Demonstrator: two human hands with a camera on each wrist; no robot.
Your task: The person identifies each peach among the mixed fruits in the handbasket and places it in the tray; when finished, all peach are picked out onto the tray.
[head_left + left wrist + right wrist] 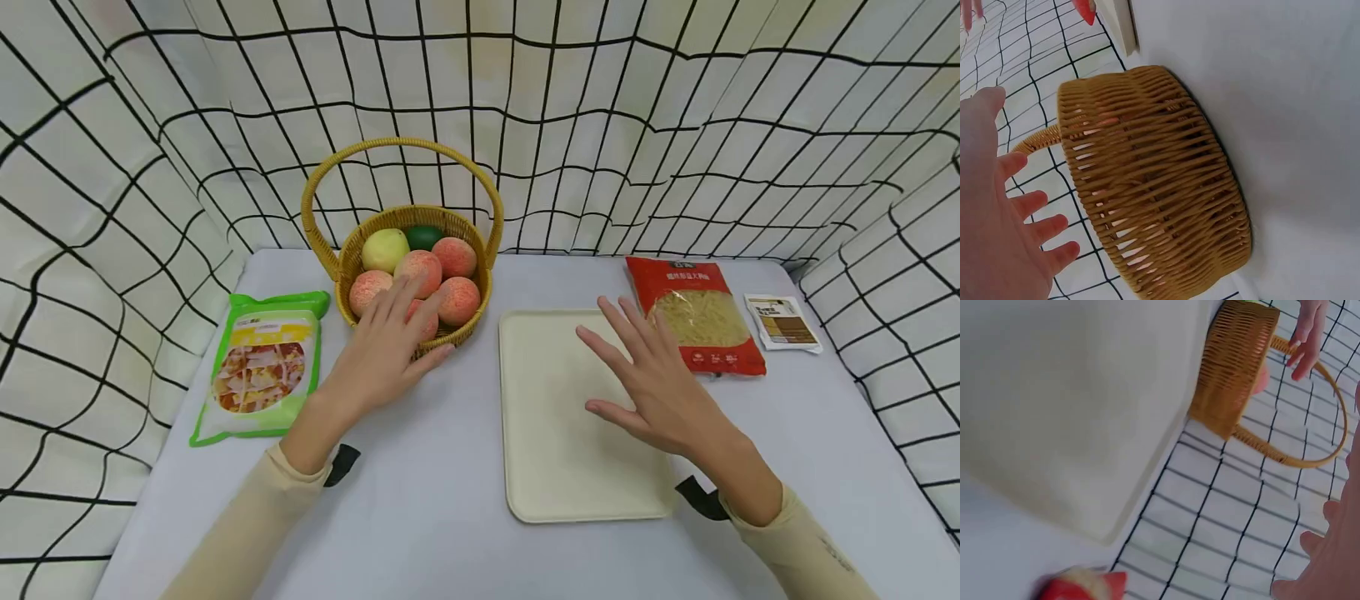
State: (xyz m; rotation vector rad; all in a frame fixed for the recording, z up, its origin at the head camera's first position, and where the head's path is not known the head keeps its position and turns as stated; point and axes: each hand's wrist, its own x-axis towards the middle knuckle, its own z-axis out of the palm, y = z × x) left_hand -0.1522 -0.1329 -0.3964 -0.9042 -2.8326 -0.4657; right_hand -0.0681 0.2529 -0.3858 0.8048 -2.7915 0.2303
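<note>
My left hand (382,346) hovers with spread fingers at the front of a wicker basket (483,312), its fingertips overlapping the fruit in the head view. Several pink peaches (459,302), a yellow-green round fruit (386,250) and a dark green one (423,237) fill the basket. In the left wrist view, the basket's woven side (1154,181) stands just past the fingers, which hold nothing. My right hand (660,379), fingers splayed and holding nothing, is above the right part of a cream tray (570,450). The tray's bare surface (1085,412) shows in the right wrist view.
A green-edged food bag (258,367) lies at the left. To the right of the tray are a red bag of pale yellow food (697,317) and a small white-and-brown packet (783,322). Black netting (555,117) over white cloth surrounds the white table (420,508).
</note>
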